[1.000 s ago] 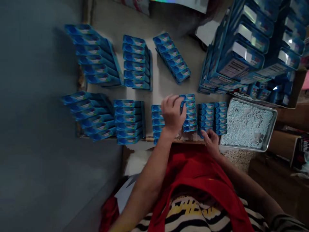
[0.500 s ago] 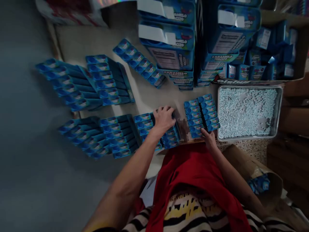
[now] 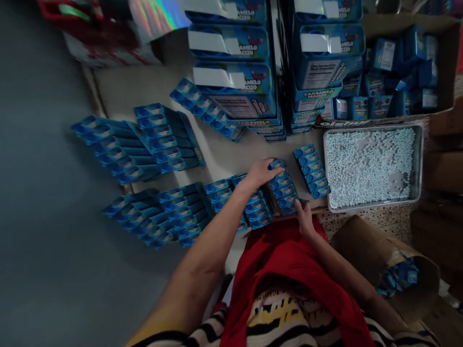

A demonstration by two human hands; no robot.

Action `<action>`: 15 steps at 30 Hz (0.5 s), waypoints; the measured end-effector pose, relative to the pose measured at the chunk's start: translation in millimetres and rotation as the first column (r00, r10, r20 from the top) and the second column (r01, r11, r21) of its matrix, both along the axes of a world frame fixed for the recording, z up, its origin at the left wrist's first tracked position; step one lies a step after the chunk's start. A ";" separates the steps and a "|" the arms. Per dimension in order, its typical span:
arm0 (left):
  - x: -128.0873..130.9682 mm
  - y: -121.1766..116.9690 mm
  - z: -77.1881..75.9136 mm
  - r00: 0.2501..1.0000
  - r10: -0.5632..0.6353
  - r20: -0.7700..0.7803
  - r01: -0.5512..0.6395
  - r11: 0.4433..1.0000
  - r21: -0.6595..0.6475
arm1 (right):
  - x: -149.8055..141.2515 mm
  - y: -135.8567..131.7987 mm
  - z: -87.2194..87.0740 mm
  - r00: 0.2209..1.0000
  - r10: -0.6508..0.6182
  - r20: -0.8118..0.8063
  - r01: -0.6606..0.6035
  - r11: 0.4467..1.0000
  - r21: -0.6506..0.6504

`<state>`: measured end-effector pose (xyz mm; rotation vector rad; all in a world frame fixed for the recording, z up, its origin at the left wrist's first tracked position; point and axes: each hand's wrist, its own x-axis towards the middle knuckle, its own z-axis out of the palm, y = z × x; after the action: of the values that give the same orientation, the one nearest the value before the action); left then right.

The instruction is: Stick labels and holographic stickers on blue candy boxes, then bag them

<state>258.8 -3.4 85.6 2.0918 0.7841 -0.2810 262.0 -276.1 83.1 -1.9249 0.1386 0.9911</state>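
A row of small blue candy boxes [image 3: 284,193] stands in front of me, squeezed between my hands. At its far end my left hand [image 3: 265,172] is closed, with the fingers over the last box. My right hand [image 3: 304,215] presses the near end, thumb against the box there. Just left of this row, beneath my left forearm, another row of the same boxes [image 3: 257,209] sits partly covered. To the right, a separate row of boxes [image 3: 311,171] stands beside a metal tray [image 3: 326,168] spread with small pale-blue candies.
More box rows [image 3: 168,137] fill the left side of the table. Tall stacks of larger caramel boxes [image 3: 231,77] rise at the back. A carton [image 3: 446,86] of blue packs stands at back right. Below the tray, an open cardboard box [image 3: 356,246] holds blue pieces.
My left hand has moved right, from the neighbouring row onto this one. The gripped row has shifted left, away from the row by the tray. The view has shifted slightly.
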 end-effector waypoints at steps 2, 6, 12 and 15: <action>8.1 -0.6 10.9 0.999 -0.048 0.013 0.047 0.996 0.070 | 11.7 -9.1 12.2 0.999 0.036 0.027 -0.035 0.999 -0.037; 63.6 -15.6 20.4 0.990 -0.086 0.116 0.054 0.966 0.253 | 70.8 -31.6 36.5 0.911 0.149 0.385 -0.056 0.969 -0.242; 129.1 -42.1 -2.5 0.991 -0.129 0.032 0.129 0.992 -0.001 | 139.5 -28.6 4.1 0.665 0.497 0.557 -0.349 0.866 -0.357; 133.3 -48.5 -6.4 0.989 -0.140 0.044 0.140 0.990 -0.002 | 132.1 -34.4 -19.5 0.692 0.474 0.545 -0.328 0.878 -0.349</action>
<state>392.0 -51.8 79.2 2.1449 0.6116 -0.3119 394.1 -310.6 63.6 -2.4623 -0.6135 0.5656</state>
